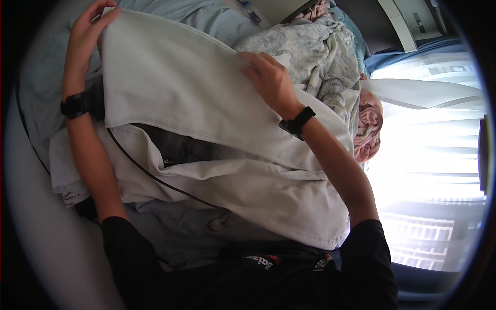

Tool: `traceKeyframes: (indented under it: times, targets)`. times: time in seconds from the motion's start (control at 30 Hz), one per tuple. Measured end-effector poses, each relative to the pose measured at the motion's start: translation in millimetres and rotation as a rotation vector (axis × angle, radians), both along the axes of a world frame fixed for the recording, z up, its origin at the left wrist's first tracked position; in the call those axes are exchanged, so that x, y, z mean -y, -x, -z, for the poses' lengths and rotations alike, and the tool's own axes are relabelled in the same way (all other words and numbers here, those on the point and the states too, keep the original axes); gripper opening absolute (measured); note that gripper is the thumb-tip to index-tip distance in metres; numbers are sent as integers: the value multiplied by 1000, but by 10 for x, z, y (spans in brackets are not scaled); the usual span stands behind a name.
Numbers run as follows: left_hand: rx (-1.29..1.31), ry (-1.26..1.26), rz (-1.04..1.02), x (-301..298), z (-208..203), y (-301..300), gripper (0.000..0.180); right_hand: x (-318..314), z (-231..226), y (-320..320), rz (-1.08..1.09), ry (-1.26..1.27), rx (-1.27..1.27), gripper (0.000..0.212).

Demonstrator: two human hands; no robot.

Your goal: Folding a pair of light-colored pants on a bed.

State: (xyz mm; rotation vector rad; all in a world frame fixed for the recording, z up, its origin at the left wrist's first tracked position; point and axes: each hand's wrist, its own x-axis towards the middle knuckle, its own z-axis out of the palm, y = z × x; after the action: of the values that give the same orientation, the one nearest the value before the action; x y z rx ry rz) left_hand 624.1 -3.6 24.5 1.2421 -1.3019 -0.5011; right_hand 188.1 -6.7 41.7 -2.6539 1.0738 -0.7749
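Off-white trousers lie spread across the bed before me, one leg stretched over the other. At the far left, my left hand pinches the corner of the upper leg's hem between thumb and fingers. My right hand is closed on the same leg's far edge, nearer the middle, with its fingertips partly out of sight. Both wrists wear black bands. The lower leg lies nearer me, rumpled, and dark material shows in the gap between the legs.
A black cable runs from near my left wrist across the trousers. Behind them are a grey patterned blanket, a pink bundled cloth and blue-grey bedding. A bright window with sheer curtains stands at the right.
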Motion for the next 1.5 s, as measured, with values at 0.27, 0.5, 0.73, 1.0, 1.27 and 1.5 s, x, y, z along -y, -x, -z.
traceKeyframes:
  times: [0.27, 0.5, 0.73, 1.0, 1.27, 1.5]
  targets:
    - [30, 39, 32, 42, 53, -38, 31, 50, 53, -79, -42, -79, 38, 21]
    - [33, 36, 28, 48, 56, -55, 31, 104, 74, -264, 29, -42, 63, 20]
    - [49, 48, 27, 54, 65, -80, 31, 103, 40, -376, 18, 32, 111, 19]
    - [40, 31, 14, 53, 71, -89, 34, 9, -11, -530, 7, 38, 169, 26]
    - [20, 28, 18, 23, 23, -23, 34, 75, 53, -520, -43, 67, 146, 18]
    - [36, 26, 40, 46, 39, -51, 34, 97, 76, -657, 54, -40, 110, 28]
